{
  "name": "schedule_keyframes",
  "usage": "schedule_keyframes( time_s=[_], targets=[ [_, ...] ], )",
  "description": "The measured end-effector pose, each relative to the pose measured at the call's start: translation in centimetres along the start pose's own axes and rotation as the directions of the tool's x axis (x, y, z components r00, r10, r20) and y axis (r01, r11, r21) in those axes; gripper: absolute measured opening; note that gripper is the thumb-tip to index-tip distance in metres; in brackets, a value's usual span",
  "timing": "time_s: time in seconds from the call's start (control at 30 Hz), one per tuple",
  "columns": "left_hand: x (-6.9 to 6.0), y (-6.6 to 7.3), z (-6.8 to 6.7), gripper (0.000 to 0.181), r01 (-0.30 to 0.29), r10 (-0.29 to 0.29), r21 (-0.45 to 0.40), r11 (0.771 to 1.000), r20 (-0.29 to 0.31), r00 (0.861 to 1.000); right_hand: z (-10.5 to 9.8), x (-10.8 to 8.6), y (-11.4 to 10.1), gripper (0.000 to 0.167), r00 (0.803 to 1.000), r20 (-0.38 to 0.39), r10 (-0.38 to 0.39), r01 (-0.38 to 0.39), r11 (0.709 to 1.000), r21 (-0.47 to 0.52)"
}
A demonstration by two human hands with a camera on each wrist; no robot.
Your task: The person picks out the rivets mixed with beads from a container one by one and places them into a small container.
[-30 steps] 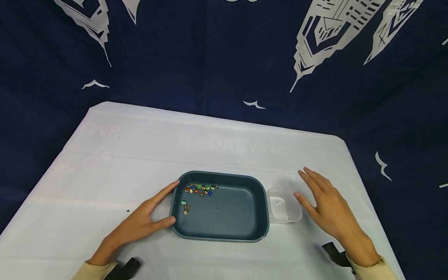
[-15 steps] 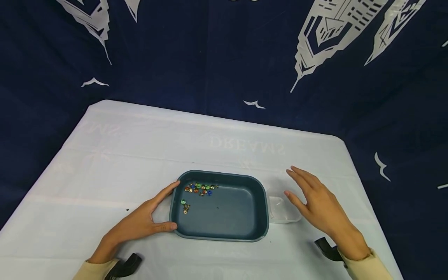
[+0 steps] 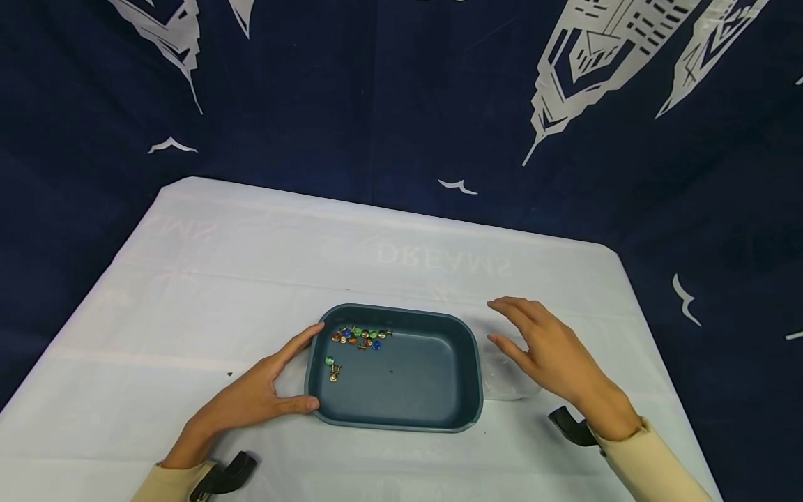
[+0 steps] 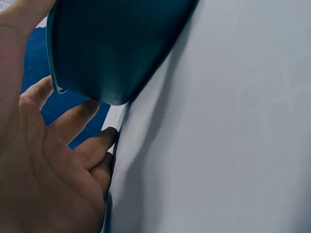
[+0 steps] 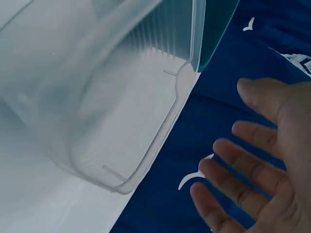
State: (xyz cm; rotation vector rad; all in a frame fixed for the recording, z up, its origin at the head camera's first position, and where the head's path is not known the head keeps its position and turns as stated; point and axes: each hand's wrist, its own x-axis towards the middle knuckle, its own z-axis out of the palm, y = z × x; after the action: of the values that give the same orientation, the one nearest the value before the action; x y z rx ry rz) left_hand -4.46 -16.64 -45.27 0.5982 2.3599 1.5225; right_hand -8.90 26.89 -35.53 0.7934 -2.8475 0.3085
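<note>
A dark teal rectangular tray [image 3: 426, 390] lies on the white-covered table. Small gold-stemmed studs [image 3: 357, 337] with green, red and blue heads gather in its far left part. A few more studs [image 3: 334, 373] lie nearer the left end. My left hand [image 3: 247, 397] holds this end, thumb at the near corner and index finger at the far one; in the left wrist view, fingertips touch the tray's outer wall [image 4: 107, 48]. My right hand [image 3: 555, 355], fingers spread and holding nothing, hovers above a clear plastic box [image 3: 507, 389], partly hiding it. The box stands against the tray's right side.
The white cloth [image 3: 270, 244] covers the table, whose far edge meets a dark blue curtain [image 3: 301, 104] with white printed shapes. A tiny dark speck [image 3: 229, 374] lies left of the tray. Black wrist mounts [image 3: 232, 474] sit by both cuffs.
My right hand has moved left over the clear box, now covering more of it. My left hand, the tray and the studs stay nearly where they were.
</note>
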Motion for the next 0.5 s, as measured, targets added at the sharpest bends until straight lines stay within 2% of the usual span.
schedule_keyframes(
  time_s=[0.27, 0.5],
  targets=[
    [0.0, -0.1, 0.0, 0.102, -0.002, 0.002, -0.005, 1.000, 0.002, 1.000, 0.5, 1.8, 0.0, 0.047, 0.995, 0.073, -0.073, 0.069, 0.996, 0.062],
    [0.1, -0.2, 0.0, 0.102, -0.003, 0.003, -0.009, 1.000, 0.004, 1.000, 0.7, 3.4, -0.1, 0.041, 0.983, 0.123, -0.136, 0.111, 0.976, 0.188]
  ],
)
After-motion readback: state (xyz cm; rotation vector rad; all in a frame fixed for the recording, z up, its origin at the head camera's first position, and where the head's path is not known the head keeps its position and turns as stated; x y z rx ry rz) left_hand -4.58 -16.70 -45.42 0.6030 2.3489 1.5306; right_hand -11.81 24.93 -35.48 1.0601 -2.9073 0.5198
